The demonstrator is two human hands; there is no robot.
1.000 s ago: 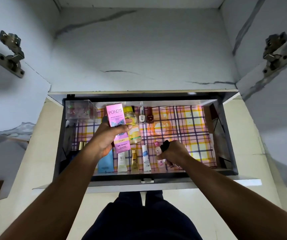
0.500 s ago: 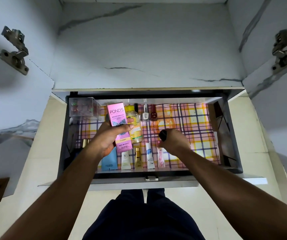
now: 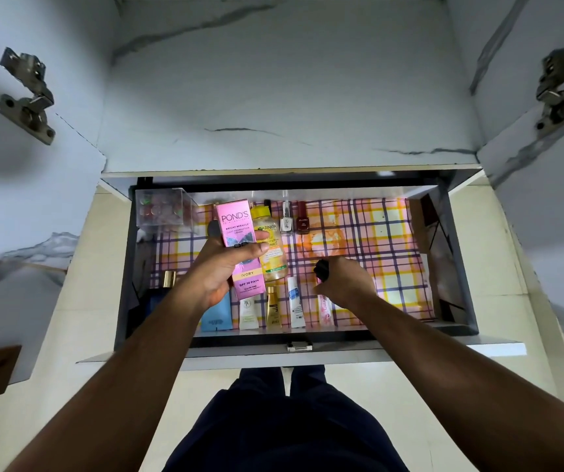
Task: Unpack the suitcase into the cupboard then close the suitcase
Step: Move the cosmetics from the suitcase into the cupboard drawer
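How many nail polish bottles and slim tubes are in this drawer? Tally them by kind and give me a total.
Nail polish bottles: 2
Slim tubes: 4
Total: 6

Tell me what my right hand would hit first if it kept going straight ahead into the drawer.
Probably the bare checked liner: the right hand, holding a small dark item, points toward the open patch right of the dark red nail polish. Depth is unclear.

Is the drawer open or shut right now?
Open. The drawer is pulled out below the shelf, so its checked liner and rows of bottles and tubes show from above.
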